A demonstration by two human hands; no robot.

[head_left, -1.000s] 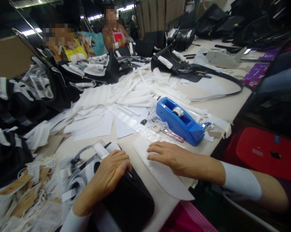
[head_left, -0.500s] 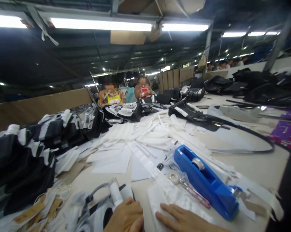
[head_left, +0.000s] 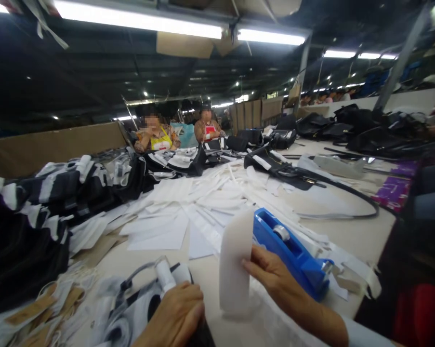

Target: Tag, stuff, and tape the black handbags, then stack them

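Observation:
A stiff white sheet (head_left: pixel 235 265), perhaps thin foam or paper, stands upright over the tabletop. My right hand (head_left: pixel 271 274) pinches its right edge between thumb and fingers. At lower centre my left hand (head_left: pixel 179 311) is curled closed on the edge of a black bag (head_left: pixel 145 296). The bag has white wrapping round its handle parts, and what lies under my left palm is hidden. Just behind my right hand sits a blue tape dispenser (head_left: pixel 293 260), partly covered by that hand and the sheet.
White paper strips (head_left: pixel 206 193) pile up mid-table. Black bags with white wrapping (head_left: pixel 76 185) line the left side. Brown tags (head_left: pixel 32 308) lie at lower left. A black bag with a long strap (head_left: pixel 285 171) rests at the back right. Two people (head_left: pixel 208 127) sit across.
My right hand has gone from lying flat on the white sheet to holding it up off the table. My left hand stays closed at the bag. The view has shifted slightly.

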